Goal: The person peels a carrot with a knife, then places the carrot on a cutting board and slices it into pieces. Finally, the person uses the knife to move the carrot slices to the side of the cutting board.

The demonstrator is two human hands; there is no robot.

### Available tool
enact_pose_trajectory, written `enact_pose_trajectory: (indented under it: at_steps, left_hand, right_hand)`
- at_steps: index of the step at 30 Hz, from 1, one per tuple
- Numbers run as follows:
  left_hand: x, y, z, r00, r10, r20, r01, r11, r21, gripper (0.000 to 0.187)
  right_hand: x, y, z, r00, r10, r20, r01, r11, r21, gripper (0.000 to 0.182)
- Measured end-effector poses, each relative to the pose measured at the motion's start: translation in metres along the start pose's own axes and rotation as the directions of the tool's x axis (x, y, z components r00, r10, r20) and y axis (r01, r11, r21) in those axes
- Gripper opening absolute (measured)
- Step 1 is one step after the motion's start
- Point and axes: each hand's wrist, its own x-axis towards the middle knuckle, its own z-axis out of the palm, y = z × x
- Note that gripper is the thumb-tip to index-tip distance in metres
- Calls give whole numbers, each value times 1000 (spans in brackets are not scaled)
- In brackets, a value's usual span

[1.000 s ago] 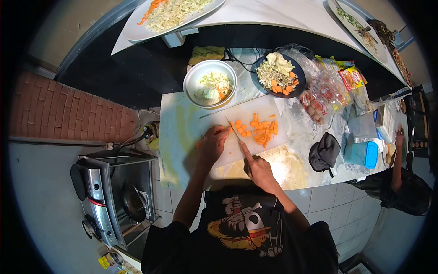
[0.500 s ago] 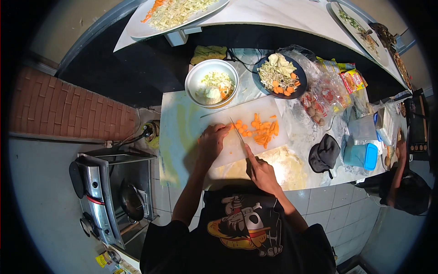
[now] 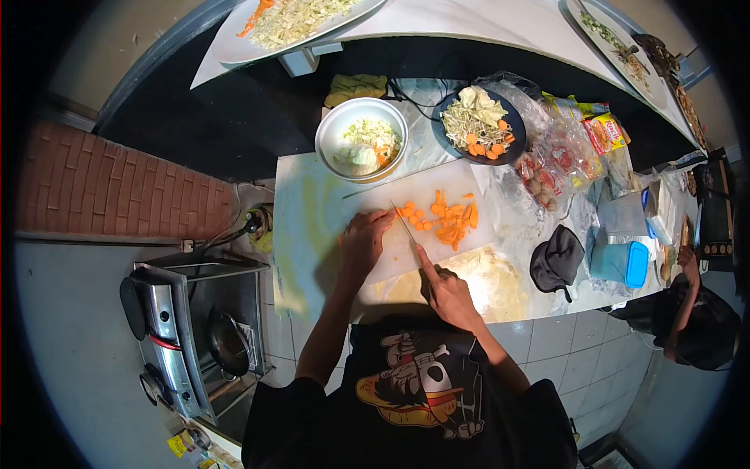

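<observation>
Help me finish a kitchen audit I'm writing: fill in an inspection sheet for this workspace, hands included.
Surface: table has yellowish patches; cutting board holds cut carrots.
Job's things: knife over the board; bowl and dark plate of vegetables behind.
Clutter: plastic bags, black cap, blue-lidded container.
Hands: right hand holds the knife; left hand beside the blade, its grip mostly hidden.
Cables: dark cable behind the bowl; ends unclear.
Surroundings: stove and pan left; another person right.

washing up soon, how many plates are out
3: left plate and right plate on the shelf, dark plate beside the bowl below. Others may be hidden.
</observation>
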Motion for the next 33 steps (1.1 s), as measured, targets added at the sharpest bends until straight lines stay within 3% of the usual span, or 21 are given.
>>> enact_pose_trajectory:
  at_steps: [7,16,19,33]
  left_hand:
    - [1,-1,1,1000,-3,-7,3,1000,-22,27]
    - [6,6,-6,996,-36,80,40,998,-52,29]
    - [5,5,-5,999,-6,42,8,999,-37,30]
    - [-5,14,-16,997,-19,71,15,998,62,35]
  right_hand:
    - [5,-5,-17,992,13,126,-10,1000,-25,105]
    - [10,-8,-21,986,36,161,-23,996,-82,101]
    - [10,-8,-18,985,57,166,-40,994,-99,99]
    - [8,8,5,1000,6,-11,-6,1000,-5,94]
